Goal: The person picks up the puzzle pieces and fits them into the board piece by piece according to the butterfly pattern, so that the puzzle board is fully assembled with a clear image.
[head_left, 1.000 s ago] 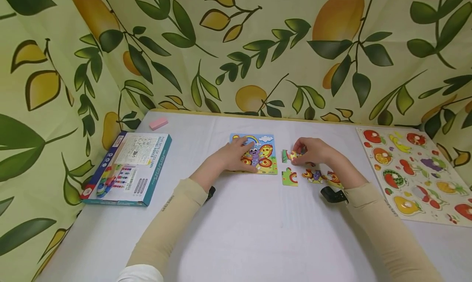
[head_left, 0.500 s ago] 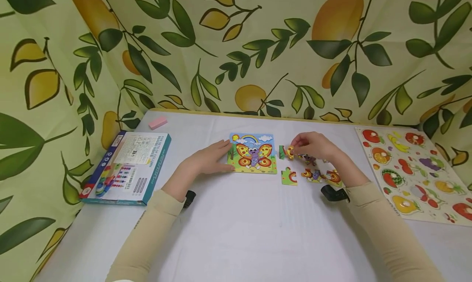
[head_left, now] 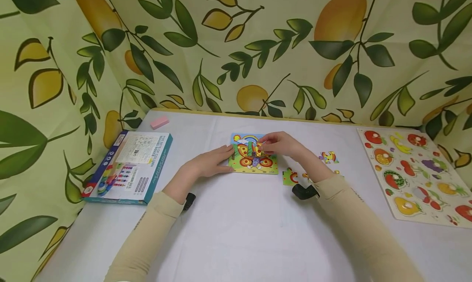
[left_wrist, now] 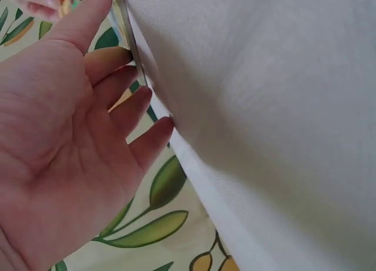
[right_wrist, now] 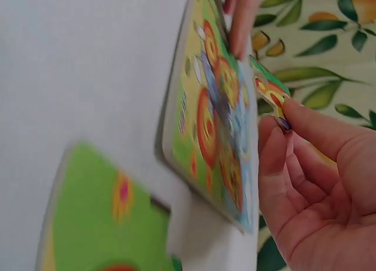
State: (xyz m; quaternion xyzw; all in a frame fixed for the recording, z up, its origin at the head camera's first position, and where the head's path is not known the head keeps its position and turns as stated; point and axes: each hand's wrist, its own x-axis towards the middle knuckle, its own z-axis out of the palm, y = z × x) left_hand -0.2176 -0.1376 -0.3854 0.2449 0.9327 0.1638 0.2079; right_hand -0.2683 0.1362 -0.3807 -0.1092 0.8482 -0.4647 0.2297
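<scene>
On the box (head_left: 127,167) at the desk's (head_left: 239,233) left, the words "FIVE SETS OF COLUMN" can be read along one edge; the line beneath them and the pasted paper label (head_left: 138,149) are too small to make out. Faint lettering on the right sleeve (head_left: 354,216) is unreadable too.

The right hand (head_left: 282,145) pinches a green, red and yellow puzzle piece (right_wrist: 270,91) between thumb and fingers, above the butterfly board (head_left: 254,168) in the middle of the desk. Half a second ago that hand and its piece were right of the board, over the loose pieces; now a loose piece (head_left: 329,157) shows beyond the right forearm, and a green piece (head_left: 290,177) lies near the board's lower right corner. The left hand (head_left: 208,163), fingers extended and gripping nothing, stays by the board's left edge, whereas a second ago it lay across the picture
</scene>
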